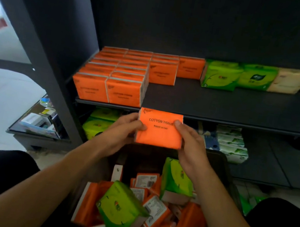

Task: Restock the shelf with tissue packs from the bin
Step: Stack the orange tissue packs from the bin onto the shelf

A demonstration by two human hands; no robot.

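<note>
An orange tissue pack [158, 134] marked COTTON TISSUE is held upright just below the front edge of the dark shelf [225, 105]. My left hand [123, 128] grips its left side and my right hand [192, 145] grips its right side, thumbs on the front face. On the shelf, rows of orange packs [112, 76] fill the left part, with two green packs [222, 75] and a cream pack [288, 81] at the back right. The black bin [221, 164] below my arms holds several orange and green packs [122, 211].
The lower shelf carries green packs [98, 123] at left and white-green packs [232, 144] at right. A dark upright post [38, 46] frames the shelf's left side. A low glass-topped stand [39, 121] sits on the floor at left. My knees flank the bin.
</note>
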